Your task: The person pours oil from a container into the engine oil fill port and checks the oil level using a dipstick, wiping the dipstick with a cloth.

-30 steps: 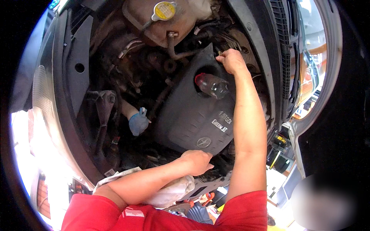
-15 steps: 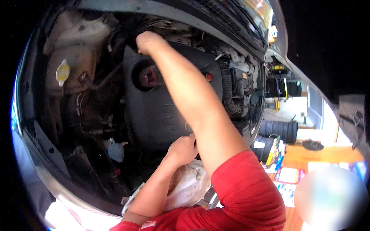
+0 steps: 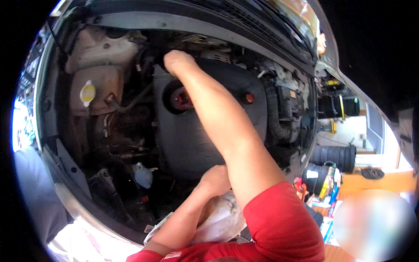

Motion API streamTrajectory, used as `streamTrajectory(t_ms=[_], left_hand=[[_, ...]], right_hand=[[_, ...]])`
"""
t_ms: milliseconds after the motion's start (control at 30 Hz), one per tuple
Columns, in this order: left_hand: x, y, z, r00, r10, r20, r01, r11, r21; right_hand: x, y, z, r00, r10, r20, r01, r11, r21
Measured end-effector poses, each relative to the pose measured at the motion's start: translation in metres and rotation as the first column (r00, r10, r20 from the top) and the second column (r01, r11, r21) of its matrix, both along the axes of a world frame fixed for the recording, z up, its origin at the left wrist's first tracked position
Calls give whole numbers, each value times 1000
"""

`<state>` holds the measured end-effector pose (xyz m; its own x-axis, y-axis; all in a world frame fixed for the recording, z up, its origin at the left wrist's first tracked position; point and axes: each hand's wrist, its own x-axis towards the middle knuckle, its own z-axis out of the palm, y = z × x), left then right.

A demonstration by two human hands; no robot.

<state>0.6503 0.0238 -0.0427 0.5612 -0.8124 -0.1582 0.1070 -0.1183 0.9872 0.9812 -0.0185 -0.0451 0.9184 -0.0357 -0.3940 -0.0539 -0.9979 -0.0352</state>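
Note:
I lean over an open car engine bay. A large black plastic engine cover fills the middle. My right hand reaches to its far edge, and the fingers curl down behind that rim, out of sight. At the cover's near edge my left hand is closed on the rim. A red round filler cap sits in a recess of the cover, just left of my right forearm. A white crumpled cloth lies under my left forearm on the car's front edge.
A tan coolant tank with a yellow cap sits far left. A blue piece lies low among hoses. A black ribbed hose runs right of the cover. The raised hood hangs above. Black rolls and clutter stand outside, right.
The view has swung left and closer. My right hand stays at the cover's far edge and my left at its near edge. The cover looks slightly shifted.

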Motion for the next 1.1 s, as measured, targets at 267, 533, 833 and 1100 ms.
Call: streamTrajectory(t_ms=[267, 533, 833, 1100], left_hand=[[38, 10, 39, 986, -164, -14, 164, 968, 190], [31, -6, 5, 982, -171, 83, 154, 972, 178], [40, -10, 25, 983, 6, 186, -59, 958, 281], [64, -4, 22, 985, -114, 132, 84, 973, 214]], right_hand=[[28, -20, -13, 974, 211, 78, -204, 975, -90], [39, -48, -24, 945, 317, -76, -326, 923, -203], [60, 27, 2, 952, 284, -111, -302, 926, -224], [69, 17, 4, 906, 416, -72, -421, 878, -227]])
